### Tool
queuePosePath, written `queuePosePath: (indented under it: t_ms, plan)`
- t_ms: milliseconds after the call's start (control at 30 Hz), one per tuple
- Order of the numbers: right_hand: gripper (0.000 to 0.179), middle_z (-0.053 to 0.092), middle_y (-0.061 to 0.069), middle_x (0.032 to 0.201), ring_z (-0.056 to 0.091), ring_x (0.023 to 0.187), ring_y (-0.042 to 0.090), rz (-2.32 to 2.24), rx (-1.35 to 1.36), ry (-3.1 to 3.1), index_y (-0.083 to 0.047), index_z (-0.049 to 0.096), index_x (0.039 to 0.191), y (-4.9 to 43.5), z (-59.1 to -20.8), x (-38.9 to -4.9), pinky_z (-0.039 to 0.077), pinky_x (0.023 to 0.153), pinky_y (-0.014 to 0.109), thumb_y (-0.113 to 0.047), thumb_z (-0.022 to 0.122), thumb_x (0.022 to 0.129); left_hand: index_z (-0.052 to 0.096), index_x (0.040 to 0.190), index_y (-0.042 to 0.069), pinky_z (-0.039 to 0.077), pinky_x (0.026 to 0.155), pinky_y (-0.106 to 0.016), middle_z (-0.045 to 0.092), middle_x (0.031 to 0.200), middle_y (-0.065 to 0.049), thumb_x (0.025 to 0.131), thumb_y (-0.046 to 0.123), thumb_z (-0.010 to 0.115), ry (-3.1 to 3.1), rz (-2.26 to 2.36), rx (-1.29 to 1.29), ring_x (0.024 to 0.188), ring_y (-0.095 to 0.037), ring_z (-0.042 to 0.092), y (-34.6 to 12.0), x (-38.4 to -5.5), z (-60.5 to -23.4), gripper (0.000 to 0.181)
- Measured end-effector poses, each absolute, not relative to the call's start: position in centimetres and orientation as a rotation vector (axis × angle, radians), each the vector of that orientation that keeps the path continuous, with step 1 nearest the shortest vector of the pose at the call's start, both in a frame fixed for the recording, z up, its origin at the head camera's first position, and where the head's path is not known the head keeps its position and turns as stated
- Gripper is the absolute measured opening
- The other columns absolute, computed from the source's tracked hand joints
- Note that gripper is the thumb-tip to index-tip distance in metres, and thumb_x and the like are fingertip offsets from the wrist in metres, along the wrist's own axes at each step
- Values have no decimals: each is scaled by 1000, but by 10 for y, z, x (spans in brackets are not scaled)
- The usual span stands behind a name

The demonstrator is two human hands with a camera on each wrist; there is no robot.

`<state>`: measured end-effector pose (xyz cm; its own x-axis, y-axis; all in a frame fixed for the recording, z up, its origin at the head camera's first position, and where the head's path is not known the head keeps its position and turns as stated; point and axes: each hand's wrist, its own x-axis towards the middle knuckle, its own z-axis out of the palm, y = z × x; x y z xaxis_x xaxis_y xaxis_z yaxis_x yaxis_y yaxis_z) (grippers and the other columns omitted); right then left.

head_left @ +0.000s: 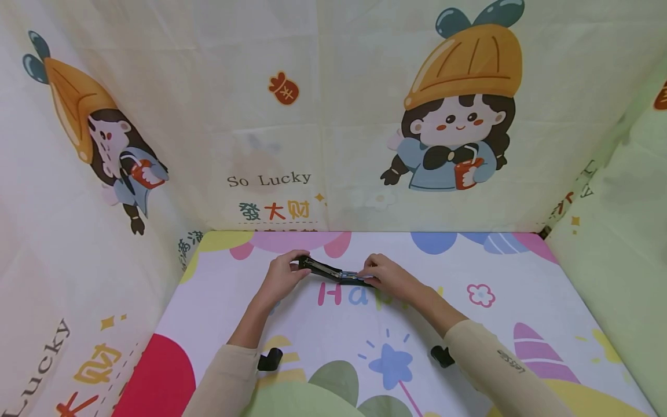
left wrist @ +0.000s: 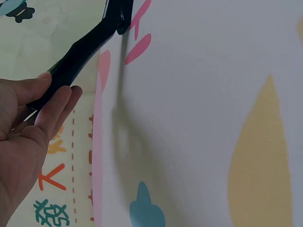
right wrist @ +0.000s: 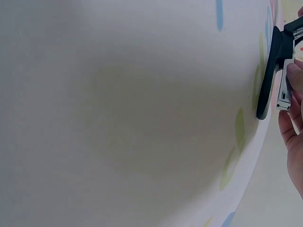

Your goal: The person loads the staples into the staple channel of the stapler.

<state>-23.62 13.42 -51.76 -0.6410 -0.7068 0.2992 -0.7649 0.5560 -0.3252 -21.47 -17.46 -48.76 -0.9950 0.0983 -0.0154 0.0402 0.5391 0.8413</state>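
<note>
A black stapler (head_left: pixel 324 269) is spread open above the far part of the table, its top arm folded back to the left from the base. My left hand (head_left: pixel 282 278) holds the end of one arm, thumb on one side and fingers on the other, as the left wrist view of the stapler (left wrist: pixel 84 57) confirms. At the other end, my right hand (head_left: pixel 394 279) pinches the metal staple channel (right wrist: pixel 285 87) between thumb and fingers. The black base (right wrist: pixel 268 78) lies beside that channel with a gap between them. Whether staples sit inside cannot be made out.
A colourful printed cover lies over the table (head_left: pixel 312 324). Patterned cloth walls (head_left: pixel 354 133) stand at the back and both sides, the back one close behind the stapler. Black wrist mounts (head_left: pixel 270 359) stick out from both sleeves.
</note>
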Motion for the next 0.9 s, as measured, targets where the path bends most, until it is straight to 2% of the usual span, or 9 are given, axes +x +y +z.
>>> queuePosePath:
  t_ms: [300,900]
  plan:
    - [23,66,6,103,58,94,19,612,1221,-2664,-15,82,109,138,-519,-235,54,80,28,-7,82,87,66,136,6,62,90,-40,66,134,-12,91,5,78,2703,1474,112,109,-32,71,-174,-215,-489,46]
    - [22,67,4,104,60,96,20,614,1175,-2638,-14,82,106,155,-525,-232,55,83,32,-6,83,86,66,136,8,61,93,-43,66,136,-11,91,6,78,2713,1442,82,113,-34,69,-173,-214,-486,46]
